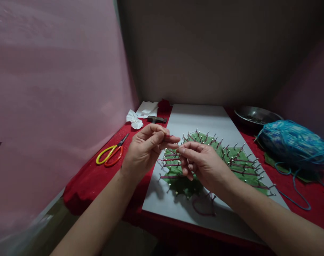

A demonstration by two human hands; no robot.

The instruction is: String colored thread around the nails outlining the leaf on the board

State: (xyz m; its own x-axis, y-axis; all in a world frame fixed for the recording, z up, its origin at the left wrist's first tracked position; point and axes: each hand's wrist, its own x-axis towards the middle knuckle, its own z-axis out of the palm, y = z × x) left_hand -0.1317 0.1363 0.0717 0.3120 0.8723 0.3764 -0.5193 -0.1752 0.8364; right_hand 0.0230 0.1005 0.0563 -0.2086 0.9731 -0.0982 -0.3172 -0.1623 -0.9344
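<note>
Two hands draw a red thread (172,136) between them over a green leaf (188,185).
Left hand (144,147) and right hand (204,161) each pinch the thread in a thumb-and-finger grip, above a white board (196,115) where nails (196,131) ring the leaf and more thread crosses it; from the hands, the scissors (120,143) lie at nine o'clock, the hammer (156,120) at eleven, the metal bowl (247,123) at two, the blue yarn (295,142) at three, all on the red-covered worktop (89,185).

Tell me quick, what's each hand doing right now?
Left hand: pinched closed, holding red string.
Right hand: pinched closed, seemingly on the same string.
</note>
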